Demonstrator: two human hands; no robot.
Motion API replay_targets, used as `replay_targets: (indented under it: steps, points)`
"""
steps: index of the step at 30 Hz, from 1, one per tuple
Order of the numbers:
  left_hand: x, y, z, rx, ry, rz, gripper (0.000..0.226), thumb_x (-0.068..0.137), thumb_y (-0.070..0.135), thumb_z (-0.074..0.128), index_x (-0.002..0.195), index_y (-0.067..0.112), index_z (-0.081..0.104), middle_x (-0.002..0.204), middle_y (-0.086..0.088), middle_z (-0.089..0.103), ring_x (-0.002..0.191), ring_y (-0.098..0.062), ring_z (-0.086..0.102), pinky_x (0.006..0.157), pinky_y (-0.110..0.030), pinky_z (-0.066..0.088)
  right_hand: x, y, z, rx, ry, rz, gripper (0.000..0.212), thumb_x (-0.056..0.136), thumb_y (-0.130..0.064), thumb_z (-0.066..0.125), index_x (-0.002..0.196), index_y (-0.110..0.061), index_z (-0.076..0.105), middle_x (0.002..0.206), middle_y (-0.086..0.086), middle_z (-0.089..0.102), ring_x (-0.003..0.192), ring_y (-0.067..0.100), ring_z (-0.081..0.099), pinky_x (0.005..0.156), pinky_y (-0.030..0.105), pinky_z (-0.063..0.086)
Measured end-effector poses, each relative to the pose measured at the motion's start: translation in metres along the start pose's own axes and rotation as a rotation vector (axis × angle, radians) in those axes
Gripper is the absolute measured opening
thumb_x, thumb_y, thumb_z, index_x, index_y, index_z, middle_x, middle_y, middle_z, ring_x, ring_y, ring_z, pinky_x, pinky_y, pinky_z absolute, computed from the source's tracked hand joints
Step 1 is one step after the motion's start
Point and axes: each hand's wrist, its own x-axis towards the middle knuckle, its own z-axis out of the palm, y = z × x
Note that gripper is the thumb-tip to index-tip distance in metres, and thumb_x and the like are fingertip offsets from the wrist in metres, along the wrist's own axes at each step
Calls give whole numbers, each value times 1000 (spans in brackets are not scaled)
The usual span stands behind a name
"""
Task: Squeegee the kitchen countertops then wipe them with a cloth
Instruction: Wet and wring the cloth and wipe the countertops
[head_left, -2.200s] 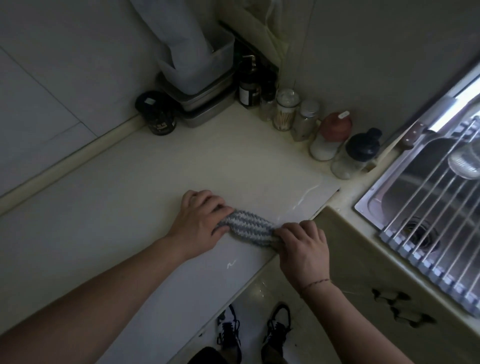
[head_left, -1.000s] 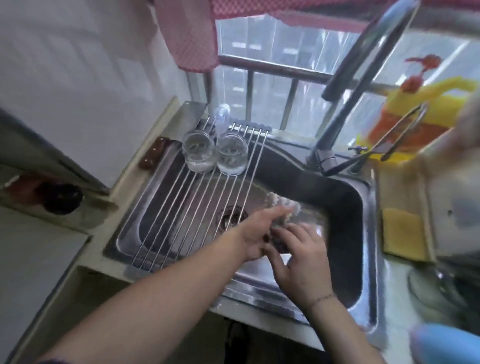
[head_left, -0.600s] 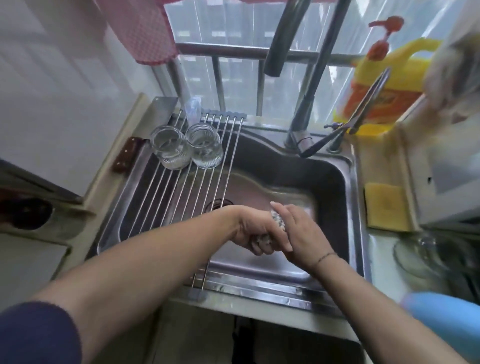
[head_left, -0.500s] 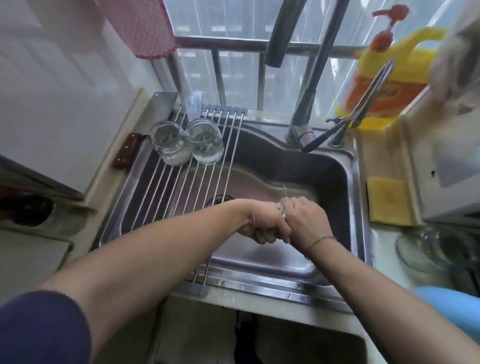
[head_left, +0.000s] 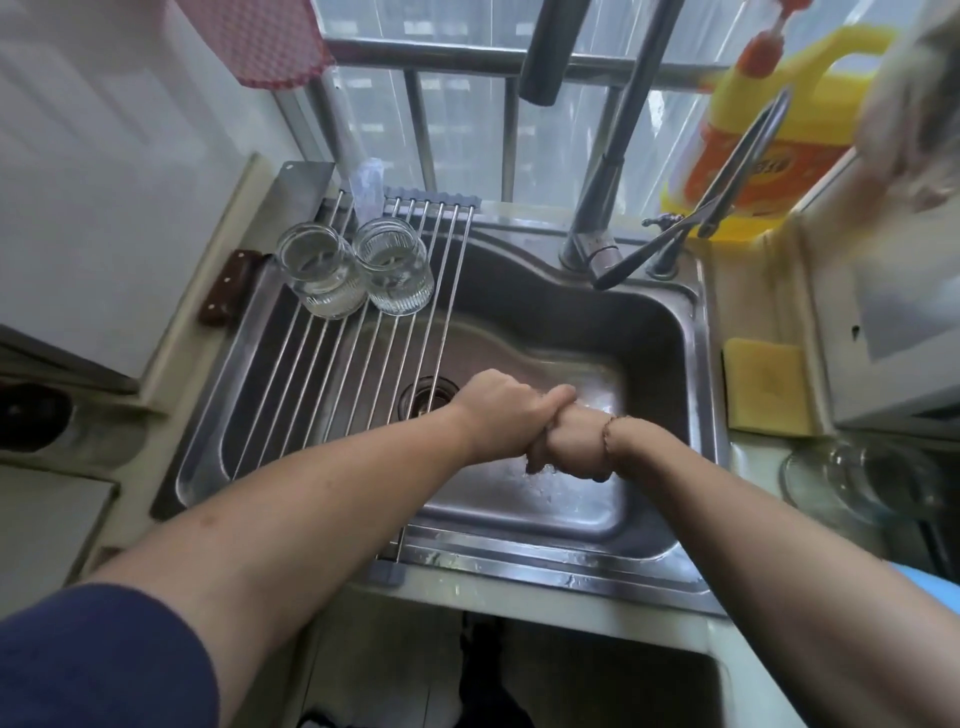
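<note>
A steel sink (head_left: 696, 332) under a barred window is being viewed from above. At left, two glass jars (head_left: 358, 270) are standing on a wire rack (head_left: 332, 364) laid across the basin. At centre, the left hand (head_left: 498, 415) and right hand (head_left: 569, 441) are being clenched fist against fist over the basin floor. The cloth is judged to be wrung between them but is hidden; what they are gripping cannot be told. Wringing is best being done low over the drain (head_left: 428, 397), fists counter-twisted until dripping stops. At right, a yellow sponge (head_left: 766, 384) is lying on the ledge.
</note>
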Motion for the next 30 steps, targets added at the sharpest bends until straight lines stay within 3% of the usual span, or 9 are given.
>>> replay_targets:
  steps: [4,7,11,14,16,18,22,24,30]
  points:
    - [-5,-6,4,20,140,147,35,64,34,66,97,22,66,57,4,63,45,-20,61,42,-19,28,-10,5,12,349,-56,-4,29,78,-12,66,62,-16,42,51,1,34,43,14,26,44,22,19]
    - [-3,4,-13,-145,-135,-229,29,74,29,66,100,20,58,87,-4,66,78,-29,64,58,-30,38,-13,7,14,50,315,-93,15,76,-19,69,72,-20,55,61,-1,54,53,18,51,48,27,39]
    - [-5,9,-18,-1008,-297,-675,10,80,11,61,74,14,53,66,-7,51,59,-26,54,53,-28,37,-27,29,40,-144,1014,-327,50,76,-17,72,123,-20,56,114,3,62,87,25,63,66,35,54]
    - [-13,7,-31,-1652,-700,-610,21,83,-4,47,70,12,47,48,0,33,39,-11,28,45,-21,17,-29,45,55,-480,1246,-702,58,78,-5,65,132,-12,49,134,12,52,100,29,59,70,35,52]
    - [-15,11,-39,-1666,-1014,-428,22,86,-4,39,70,11,44,41,6,28,33,-6,23,42,-17,11,-24,50,52,-614,1239,-807,53,80,-9,63,130,-9,49,131,13,50,98,29,58,73,37,49]
    - [-13,16,-41,-1592,-1097,-398,20,83,-2,41,68,11,41,40,7,27,32,-6,21,42,-16,10,-19,50,46,-718,1269,-779,44,78,-15,62,120,-8,51,111,11,53,83,29,56,62,38,43]
    - [-6,24,-40,-1509,-782,-698,16,73,0,46,64,13,43,46,2,29,40,-12,20,44,-20,14,-16,36,29,-963,1203,-489,11,67,-13,65,77,-10,61,61,9,54,53,28,49,46,29,29]
    - [-4,27,-37,-1353,-595,-772,10,69,1,49,63,9,49,50,-3,37,41,-16,28,44,-20,22,-13,26,27,-910,1044,-322,26,47,-16,80,65,-11,61,46,7,53,43,27,52,46,23,25]
    - [-18,32,-23,-688,-333,-570,7,74,10,52,70,15,55,68,-4,56,63,-26,55,55,-25,41,-21,-2,38,-800,583,-50,15,84,-21,51,90,-26,64,82,-3,67,78,24,65,59,25,38]
